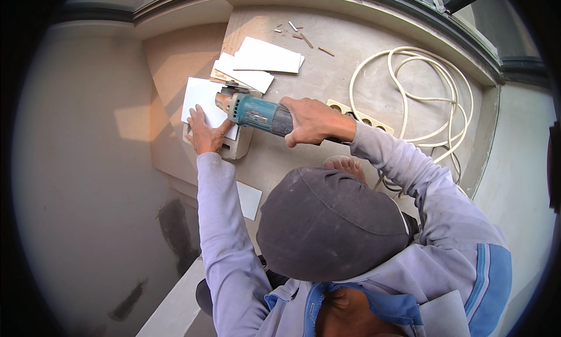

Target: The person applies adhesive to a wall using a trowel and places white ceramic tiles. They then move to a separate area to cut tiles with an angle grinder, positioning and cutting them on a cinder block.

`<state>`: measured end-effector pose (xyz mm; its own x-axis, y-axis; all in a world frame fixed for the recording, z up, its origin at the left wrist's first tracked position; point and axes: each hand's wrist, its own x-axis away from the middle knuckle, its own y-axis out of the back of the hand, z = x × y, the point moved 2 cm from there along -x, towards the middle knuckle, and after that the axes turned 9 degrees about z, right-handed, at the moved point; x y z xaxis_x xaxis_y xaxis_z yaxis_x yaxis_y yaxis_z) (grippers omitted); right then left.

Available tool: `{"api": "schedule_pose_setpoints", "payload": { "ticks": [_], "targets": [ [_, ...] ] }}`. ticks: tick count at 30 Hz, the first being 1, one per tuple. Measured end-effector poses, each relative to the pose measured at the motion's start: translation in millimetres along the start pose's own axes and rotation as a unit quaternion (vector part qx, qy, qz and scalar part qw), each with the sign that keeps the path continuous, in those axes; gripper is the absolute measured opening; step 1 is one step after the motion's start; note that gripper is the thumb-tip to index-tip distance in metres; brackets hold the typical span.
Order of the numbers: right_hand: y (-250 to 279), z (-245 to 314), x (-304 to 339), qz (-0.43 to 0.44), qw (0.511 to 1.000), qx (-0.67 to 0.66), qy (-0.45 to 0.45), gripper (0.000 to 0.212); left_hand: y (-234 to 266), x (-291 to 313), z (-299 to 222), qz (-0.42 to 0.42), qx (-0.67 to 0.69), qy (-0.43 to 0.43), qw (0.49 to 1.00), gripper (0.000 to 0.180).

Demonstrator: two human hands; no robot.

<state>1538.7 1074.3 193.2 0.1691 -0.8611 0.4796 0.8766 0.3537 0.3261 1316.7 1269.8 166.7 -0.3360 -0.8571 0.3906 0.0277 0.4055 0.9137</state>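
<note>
The right hand [312,122] is wrapped tight around the dark grip of a teal angle grinder [252,111], whose head sits over a white rectangular tile [201,98] lying on a small grey block [239,145]. The left hand [205,132] presses flat, fingers spread, on the tile's near edge. Beyond the tile lie loose white tile pieces [266,56]; the grinder's disc is hard to make out

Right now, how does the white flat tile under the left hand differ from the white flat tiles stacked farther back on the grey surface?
The white tile under the left hand lies raised on a grey block; the stacked white tiles lie on the grey surface. The first is pressed by the left hand with the teal angle grinder, gripped by the right hand, at its edge; the stacked ones are untouched. Both are white, flat and rectangular.
</note>
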Motion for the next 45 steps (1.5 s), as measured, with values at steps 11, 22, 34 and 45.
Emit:
{"api": "schedule_pose_setpoints", "payload": {
  "ticks": [11,22,34,45],
  "targets": [
    [1,0,5,0.007,1.0,-0.001,-0.014,0.082,0,1,0,-0.003,0.008,-0.003,1.0,0.123],
    [2,0,2,0.006,1.0,0.0,-0.006,0.078,1,2,-1,-0.005,0.003,-0.003,1.0,0.121],
    [-2,-4,-1,0.001,1.0,-0.004,-0.009,0.079,-2,1,3,-0.006,0.002,-0.005,1.0,0.122],
    [14,-14,5,-0.081,0.992,-0.094,0.025,0.077,9,-21,62,-0.118,0.167,-0.034,0.978,0.111]
  ]
}}
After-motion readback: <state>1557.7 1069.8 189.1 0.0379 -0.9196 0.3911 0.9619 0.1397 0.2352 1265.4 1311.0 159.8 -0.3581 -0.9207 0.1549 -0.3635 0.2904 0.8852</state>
